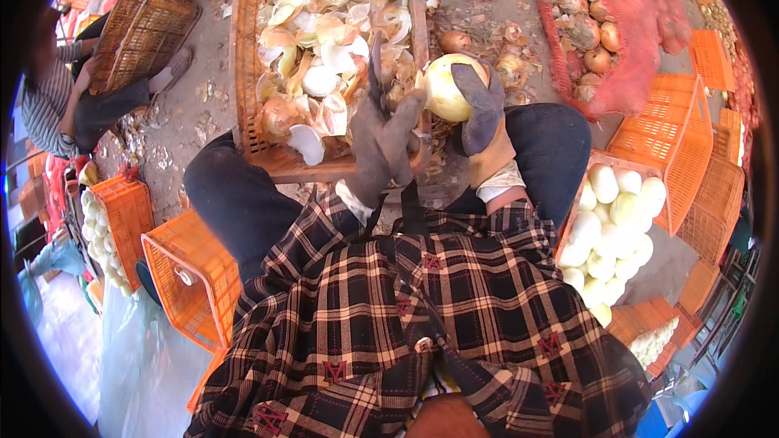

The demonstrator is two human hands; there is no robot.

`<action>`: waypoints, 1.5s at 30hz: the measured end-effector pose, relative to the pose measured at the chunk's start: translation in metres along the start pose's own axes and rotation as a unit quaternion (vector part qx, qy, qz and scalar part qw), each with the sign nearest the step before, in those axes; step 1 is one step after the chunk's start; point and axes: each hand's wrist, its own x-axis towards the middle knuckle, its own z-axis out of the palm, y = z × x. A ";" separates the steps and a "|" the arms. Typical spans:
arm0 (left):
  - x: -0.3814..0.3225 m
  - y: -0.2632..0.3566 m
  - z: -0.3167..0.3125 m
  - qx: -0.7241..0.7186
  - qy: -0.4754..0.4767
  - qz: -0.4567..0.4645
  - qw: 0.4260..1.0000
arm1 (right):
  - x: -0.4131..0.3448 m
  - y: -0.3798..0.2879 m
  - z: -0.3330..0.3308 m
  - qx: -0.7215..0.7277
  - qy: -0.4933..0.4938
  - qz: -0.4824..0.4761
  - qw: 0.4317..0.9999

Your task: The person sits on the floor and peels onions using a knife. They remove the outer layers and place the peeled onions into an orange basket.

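My left hand (pixel 383 143), in a dirty grey glove, is closed around a knife; its dark pointed blade (pixel 375 67) stands up over the orange crate's right part. My right hand (pixel 481 103), in a dark-palmed glove with a tan cuff, holds a large pale yellow onion (pixel 453 88) just beyond the crate's right edge. The onion's surface is mostly bare and smooth, with a papery bit at its left side by my left fingertips. Onion skins (pixel 322 79), white and brown, fill much of the crate (pixel 239 73) between my knees. My left fingers hide the knife's handle.
Unpeeled onions (pixel 597 61) lie in a red mesh sack (pixel 639 73) at upper right. A crate of peeled onions (pixel 602 225) stands by my right knee, near orange crates (pixel 660 140). At left, a person (pixel 55 109) sits holding a tilted crate (pixel 137 30). Skins litter the ground.
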 end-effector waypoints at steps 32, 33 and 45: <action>-0.007 0.037 -0.041 0.200 -0.097 0.043 0.974 | 0.002 0.003 -0.015 0.424 -0.055 0.221 0.877; -0.004 0.042 -0.034 0.121 -0.149 0.050 0.980 | 0.000 0.000 -0.012 0.369 -0.120 0.138 0.911; 0.017 0.039 -0.024 0.070 -0.156 -0.087 0.981 | 0.000 0.012 0.002 -0.351 -0.128 -0.179 0.910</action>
